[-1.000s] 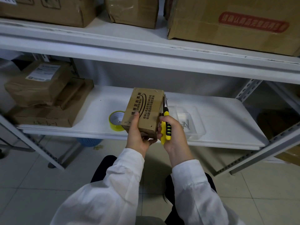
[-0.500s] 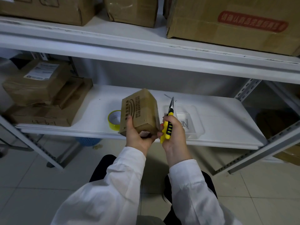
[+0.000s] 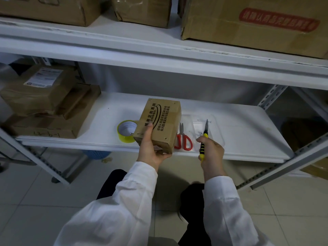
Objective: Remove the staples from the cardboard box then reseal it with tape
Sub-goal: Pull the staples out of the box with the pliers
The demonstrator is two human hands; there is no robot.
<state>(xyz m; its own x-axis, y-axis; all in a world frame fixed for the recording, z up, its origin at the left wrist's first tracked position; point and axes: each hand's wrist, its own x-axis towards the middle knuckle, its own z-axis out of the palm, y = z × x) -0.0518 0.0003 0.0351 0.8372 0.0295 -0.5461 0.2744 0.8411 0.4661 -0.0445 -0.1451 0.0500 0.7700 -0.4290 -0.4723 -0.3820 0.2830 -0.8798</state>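
Left of centre, the yellow tape lies flat on the shelf, just beside the box. The box is at mid-frame, tilted and held off the shelf. The left hand grips its lower near corner, thumb on the printed face and fingers curled underneath. One hand carries it, so it is probably light. Cardboard is stiff at edges and corners but dents on broad faces, so holding it by a corner is the safer grip. Small holes dot the printed face. Right of the box, red scissors lie on the shelf. Further right, the right hand is wrapped around the yellow-and-black handle of the pliers, whose tip points over a clear tray. A thin wire, likely a staple, shows at the tip.
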